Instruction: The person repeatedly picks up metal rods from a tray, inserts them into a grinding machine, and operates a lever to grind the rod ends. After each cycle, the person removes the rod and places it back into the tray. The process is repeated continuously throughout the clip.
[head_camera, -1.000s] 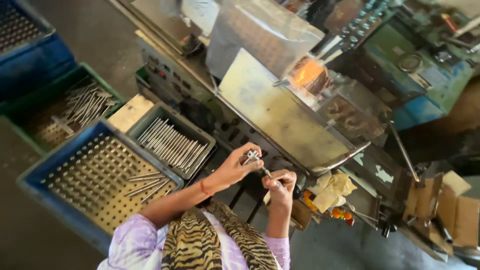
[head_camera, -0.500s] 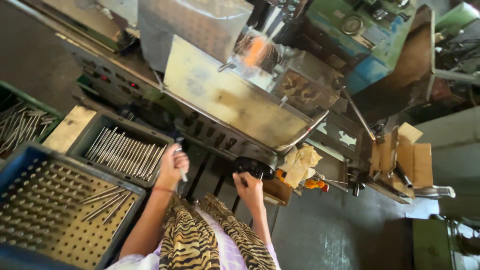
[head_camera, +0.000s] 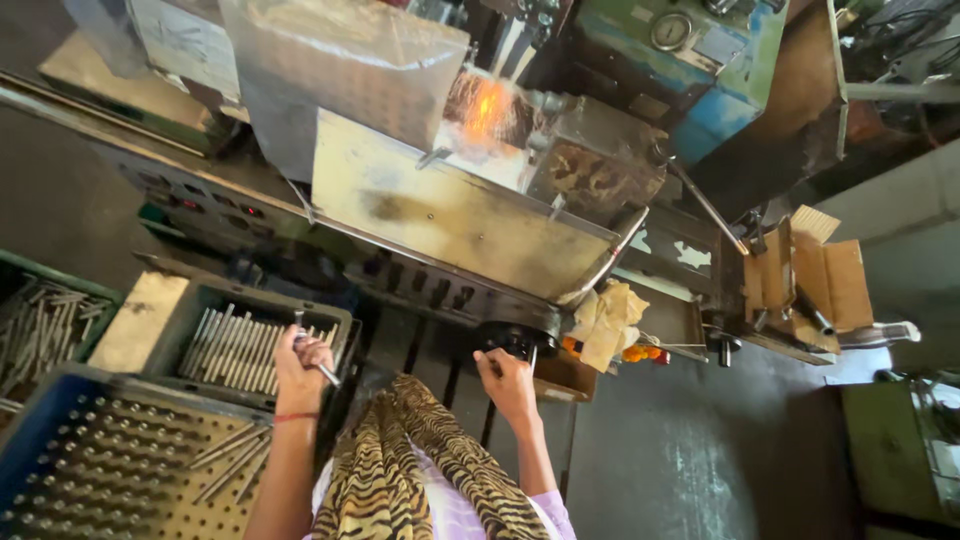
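Two hands now work apart. A second ago they met in front of the person's body over one metal rod; half a second ago they had already parted. The left hand (head_camera: 300, 368) is clenched round a metal rod (head_camera: 322, 372), its end jutting from the fist, above the grey tray of loose rods (head_camera: 240, 345). The right hand (head_camera: 508, 385) has gone forward to the black handwheel (head_camera: 515, 340) at the machine's front edge; its fingers touch the wheel, but how firm the grip is cannot be told. Sparks (head_camera: 487, 105) glow behind the metal splash guard (head_camera: 450, 215), so the machine appears to be cutting. Judgement: the rod is held ready beside its tray while the wheel is attended. A blue perforated rack (head_camera: 100, 470) holds a few rods at lower left.
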